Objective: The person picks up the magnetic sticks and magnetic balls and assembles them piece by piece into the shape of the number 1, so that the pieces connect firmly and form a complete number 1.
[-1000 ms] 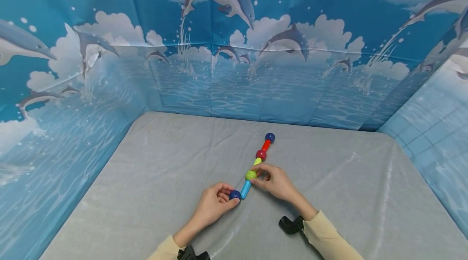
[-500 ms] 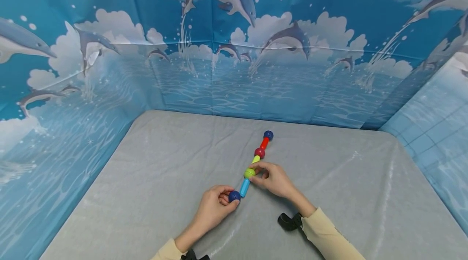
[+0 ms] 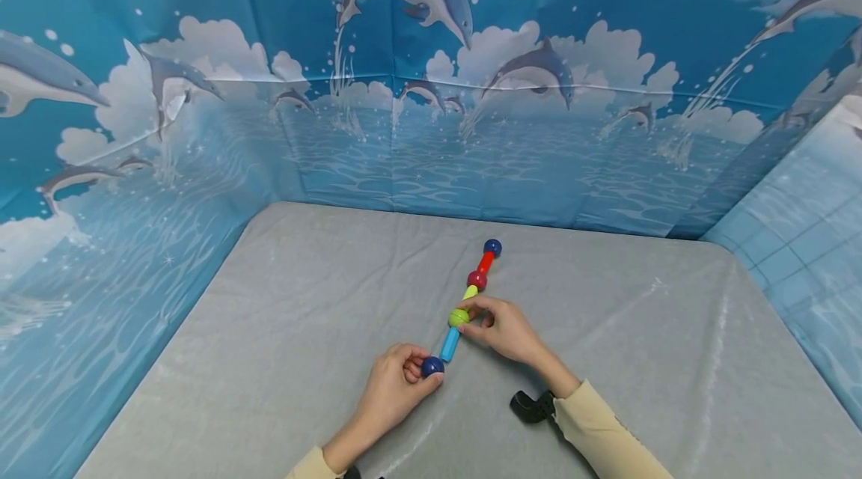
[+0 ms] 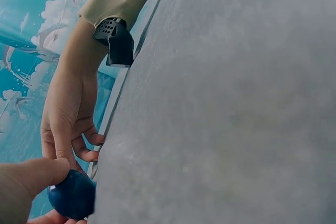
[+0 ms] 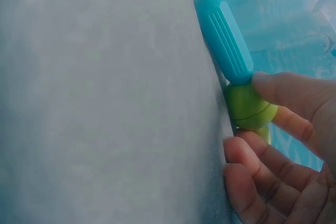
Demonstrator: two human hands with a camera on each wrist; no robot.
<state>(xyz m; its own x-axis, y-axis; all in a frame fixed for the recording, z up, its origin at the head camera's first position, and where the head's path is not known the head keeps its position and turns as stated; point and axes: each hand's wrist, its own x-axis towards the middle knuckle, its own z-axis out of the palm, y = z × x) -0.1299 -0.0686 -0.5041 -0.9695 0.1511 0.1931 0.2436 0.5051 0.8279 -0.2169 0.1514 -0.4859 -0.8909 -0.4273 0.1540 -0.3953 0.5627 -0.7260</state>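
Note:
My left hand pinches a dark blue ball between thumb and fingers; in the left wrist view the thumb lies over this blue ball. A small gap separates it from the near end of a light blue rod. At that rod's other end is a green ball, which my right hand pinches. In the right wrist view the ribbed rod touches the green ball. Beyond it, in line, come a yellow-green rod, red ball, red rod and another dark blue ball.
The pieces lie on a table with a grey cloth. A dolphin-print curtain stands behind the table and along its sides. A black wrist mount sits by the right sleeve.
The ball in my left hand has come slightly nearer to me, to just below the light blue rod's end. The joined row has shifted slightly left, with my right hand still holding the green ball.

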